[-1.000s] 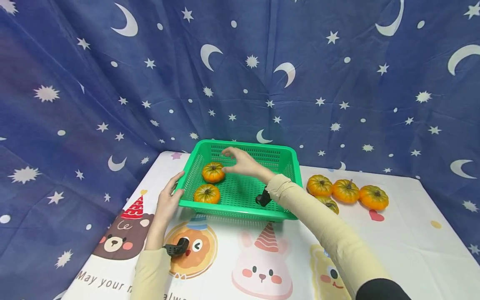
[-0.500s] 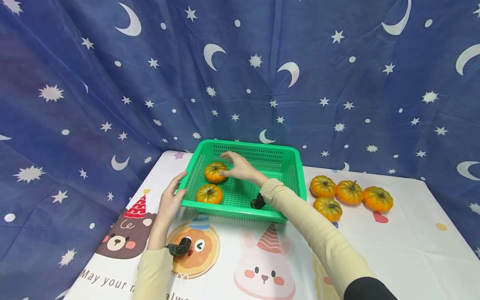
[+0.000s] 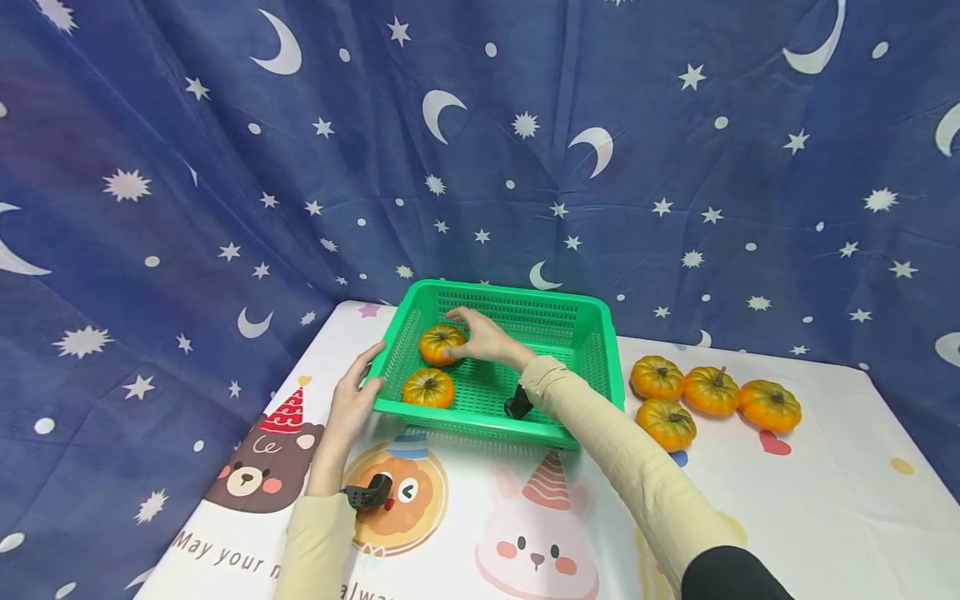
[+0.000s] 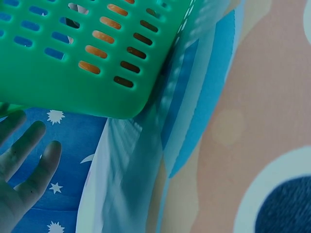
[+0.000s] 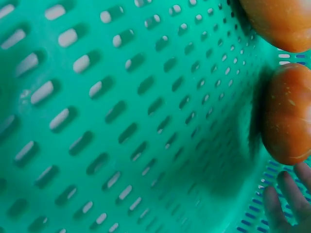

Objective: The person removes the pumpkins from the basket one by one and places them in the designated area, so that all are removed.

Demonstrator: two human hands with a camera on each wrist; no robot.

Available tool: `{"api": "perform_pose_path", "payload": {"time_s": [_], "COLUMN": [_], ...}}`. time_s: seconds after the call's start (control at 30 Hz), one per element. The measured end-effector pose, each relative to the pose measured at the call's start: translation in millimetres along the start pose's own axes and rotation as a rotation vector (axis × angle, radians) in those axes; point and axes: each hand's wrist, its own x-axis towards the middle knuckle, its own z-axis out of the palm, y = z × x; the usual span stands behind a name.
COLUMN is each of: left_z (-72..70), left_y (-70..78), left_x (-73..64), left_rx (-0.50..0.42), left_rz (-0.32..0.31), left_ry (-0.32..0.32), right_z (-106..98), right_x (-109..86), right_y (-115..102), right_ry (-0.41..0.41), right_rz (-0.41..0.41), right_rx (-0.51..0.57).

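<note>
A green plastic basket [image 3: 480,423] holds two small orange pumpkins at its left end. My left hand [image 3: 352,404] rests against the basket's left side near the rim; in the left wrist view its fingers [image 4: 36,167] are spread and straight beside the basket's corner. Inside the basket, my right hand [image 3: 486,337] is at the rear pumpkin [image 3: 438,342], the thumb at its near right side and the fingers reaching over behind it. The right wrist view has those fingers [image 5: 286,194] spread, close against the pumpkin [image 5: 289,114]. The front pumpkin [image 3: 427,389] sits untouched.
Several more pumpkins cluster on the white printed tablecloth [image 3: 840,500] right of the basket, among them one nearest its corner [image 3: 666,425] and one farthest right [image 3: 770,406]. A blue curtain [image 3: 480,167] with moons and stars hangs behind the table.
The right hand has lowered and shifted slightly left, closer round the rear pumpkin. The left hand stays at the basket's side. The head view has turned a little left.
</note>
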Motion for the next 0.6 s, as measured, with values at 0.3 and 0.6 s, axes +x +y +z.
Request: {"api": "perform_pose_path", "payload": {"time_s": [0.3, 0.6], "left_z": [1.0, 0.5], "left_y": [-0.5, -2.4], "left_x": [0.0, 0.4], "left_rx": [0.020, 0.015], "left_rz": [-0.007, -0.004], "left_ry": [0.008, 0.005], "right_z": [6.2, 11.2], "right_x": [4.9, 5.0], "right_y": [2.7, 3.6], "right_ry": [-0.025, -0.033], "right_rz": [-0.001, -0.005], "right_rx": [-0.013, -0.053]}}
